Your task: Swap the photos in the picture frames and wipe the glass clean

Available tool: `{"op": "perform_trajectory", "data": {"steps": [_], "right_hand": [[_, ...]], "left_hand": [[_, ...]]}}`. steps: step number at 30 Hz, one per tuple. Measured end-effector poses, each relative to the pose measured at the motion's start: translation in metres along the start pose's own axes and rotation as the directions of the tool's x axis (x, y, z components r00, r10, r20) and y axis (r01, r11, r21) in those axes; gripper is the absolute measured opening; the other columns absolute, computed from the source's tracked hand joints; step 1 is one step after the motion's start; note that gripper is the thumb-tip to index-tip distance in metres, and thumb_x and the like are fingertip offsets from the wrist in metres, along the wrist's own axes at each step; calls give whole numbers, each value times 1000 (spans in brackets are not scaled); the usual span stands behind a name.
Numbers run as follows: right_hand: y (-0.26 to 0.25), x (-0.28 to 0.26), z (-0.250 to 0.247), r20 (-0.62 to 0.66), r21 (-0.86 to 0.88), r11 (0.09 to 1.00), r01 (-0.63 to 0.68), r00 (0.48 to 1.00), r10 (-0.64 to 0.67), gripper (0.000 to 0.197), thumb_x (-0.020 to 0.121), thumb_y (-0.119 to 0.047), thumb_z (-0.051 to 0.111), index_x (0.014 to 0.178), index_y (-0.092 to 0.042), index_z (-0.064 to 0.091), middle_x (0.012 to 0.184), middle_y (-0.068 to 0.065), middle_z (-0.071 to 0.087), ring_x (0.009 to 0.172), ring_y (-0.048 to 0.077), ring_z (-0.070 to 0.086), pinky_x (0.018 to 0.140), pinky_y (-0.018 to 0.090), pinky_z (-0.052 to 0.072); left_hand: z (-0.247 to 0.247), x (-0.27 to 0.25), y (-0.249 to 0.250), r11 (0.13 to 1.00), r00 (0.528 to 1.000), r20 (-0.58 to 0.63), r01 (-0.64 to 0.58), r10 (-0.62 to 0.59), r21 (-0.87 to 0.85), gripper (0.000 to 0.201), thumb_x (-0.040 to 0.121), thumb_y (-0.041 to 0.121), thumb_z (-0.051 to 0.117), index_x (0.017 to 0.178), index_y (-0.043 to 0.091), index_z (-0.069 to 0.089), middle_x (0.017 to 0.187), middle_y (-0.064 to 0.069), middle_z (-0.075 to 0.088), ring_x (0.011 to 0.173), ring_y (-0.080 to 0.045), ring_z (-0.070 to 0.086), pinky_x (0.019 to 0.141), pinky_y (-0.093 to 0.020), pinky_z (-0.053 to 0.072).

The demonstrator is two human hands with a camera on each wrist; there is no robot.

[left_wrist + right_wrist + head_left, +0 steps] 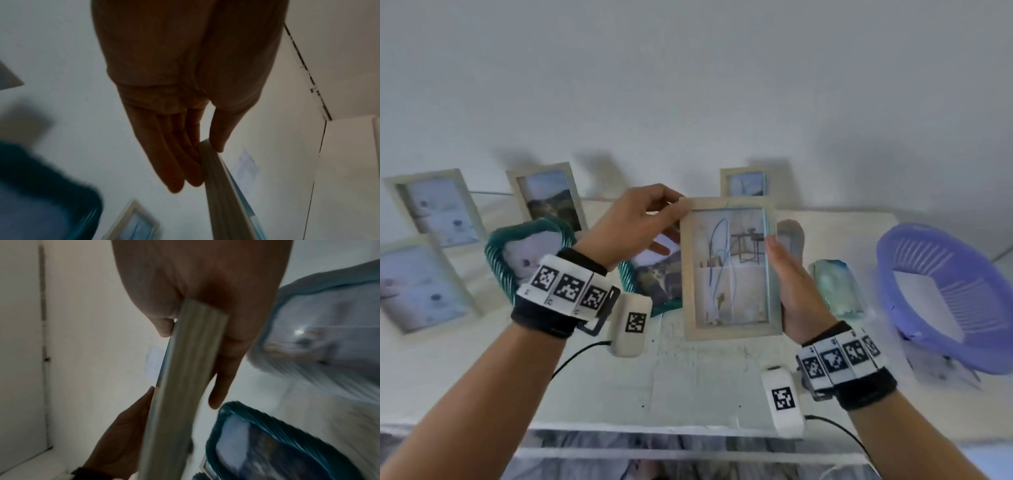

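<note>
I hold a light wooden picture frame [729, 270] upright above the table between both hands. Its glass bears blue scribbles over a photo of a small table in a pale room. My left hand [654, 219] pinches the top left corner, thumb in front and fingers behind, which also shows in the left wrist view [205, 149]. My right hand [791, 284] grips the right edge low down, with the thumb on the front. In the right wrist view the frame's edge [185, 369] runs between that hand's thumb and fingers [226, 369].
Two teal frames [498, 260] [654, 277] lie on the white table [688, 383] behind my left wrist. Three wooden frames [438, 209] are at the left, another [746, 183] at the back. A purple basket [962, 267] and a bluish packet [835, 287] are on the right.
</note>
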State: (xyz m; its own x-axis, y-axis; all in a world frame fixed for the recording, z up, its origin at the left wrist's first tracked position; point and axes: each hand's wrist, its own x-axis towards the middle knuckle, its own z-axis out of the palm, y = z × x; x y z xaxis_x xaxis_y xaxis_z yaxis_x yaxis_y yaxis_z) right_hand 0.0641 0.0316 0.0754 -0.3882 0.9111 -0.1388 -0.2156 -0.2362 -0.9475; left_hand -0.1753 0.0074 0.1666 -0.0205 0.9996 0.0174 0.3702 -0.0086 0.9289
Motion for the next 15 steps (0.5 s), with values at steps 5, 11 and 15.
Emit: {"op": "perform_trajectory", "data": {"steps": [5, 11, 15], "right_hand": [[47, -52, -33, -48, 88, 988, -125, 990, 130, 70, 83, -65, 62, 141, -28, 50, 143, 4, 53, 134, 27, 47, 110, 58, 35], [57, -86, -39, -57, 16, 996, -93, 994, 94, 57, 93, -60, 50, 138, -25, 53, 138, 5, 58, 131, 26, 51, 111, 55, 34], [58, -95, -36, -35, 16, 989, -148, 988, 149, 55, 97, -57, 41, 135, -20, 56, 130, 15, 62, 122, 34, 57, 105, 59, 41]], "left_hand": [[75, -45, -43, 990, 991, -70, 118, -112, 80, 46, 94, 34, 61, 135, 16, 52, 102, 0, 69, 81, -14, 71, 70, -43, 62], [140, -94, -71, 974, 974, 19, 224, -225, 33, 106, 64, 77, 71, 151, 36, 25, 140, 10, 51, 115, -7, 58, 97, -38, 52], [171, -103, -69, 956, 960, 47, 279, -276, -94, 120, 60, 75, 75, 154, 36, 13, 147, 7, 39, 129, -9, 44, 98, -28, 38]]}}
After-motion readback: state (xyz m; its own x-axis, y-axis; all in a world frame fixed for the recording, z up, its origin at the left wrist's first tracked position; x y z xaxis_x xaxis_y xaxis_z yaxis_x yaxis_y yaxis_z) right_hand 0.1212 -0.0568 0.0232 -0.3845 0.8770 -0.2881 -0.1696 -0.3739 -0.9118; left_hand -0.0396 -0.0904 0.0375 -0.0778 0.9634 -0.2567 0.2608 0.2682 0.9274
